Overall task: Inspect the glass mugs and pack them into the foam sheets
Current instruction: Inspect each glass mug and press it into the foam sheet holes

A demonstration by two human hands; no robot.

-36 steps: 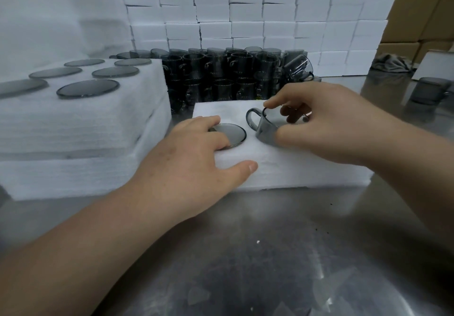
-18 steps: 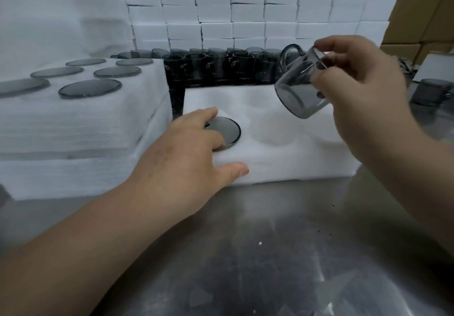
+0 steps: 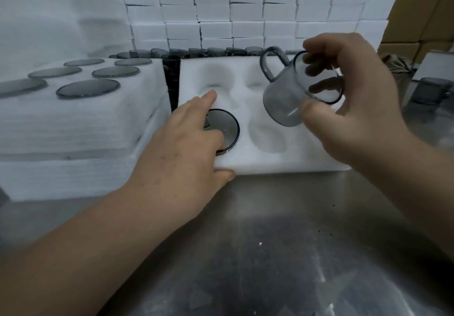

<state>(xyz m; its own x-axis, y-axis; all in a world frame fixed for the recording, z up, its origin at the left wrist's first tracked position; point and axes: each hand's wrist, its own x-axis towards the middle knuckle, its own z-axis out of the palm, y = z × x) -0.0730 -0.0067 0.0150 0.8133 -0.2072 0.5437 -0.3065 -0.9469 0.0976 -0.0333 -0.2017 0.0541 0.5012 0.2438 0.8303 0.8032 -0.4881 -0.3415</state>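
Since a second ago, our right hand [image 3: 356, 109] has lifted the glass mug [image 3: 285, 102] clear of the foam sheet [image 3: 282, 163] and tipped it sideways. Thumb and curled fingers grip its rim. The mug's long axis slants from the base, low and left, to the mouth at our palm, with the handle [image 3: 266, 67] up. An empty pocket [image 3: 265, 136] lies just below the base. Our left hand [image 3: 179, 158] rests flat, fingers straight, on the sheet's near-left corner, over a packed mug [image 3: 228, 129].
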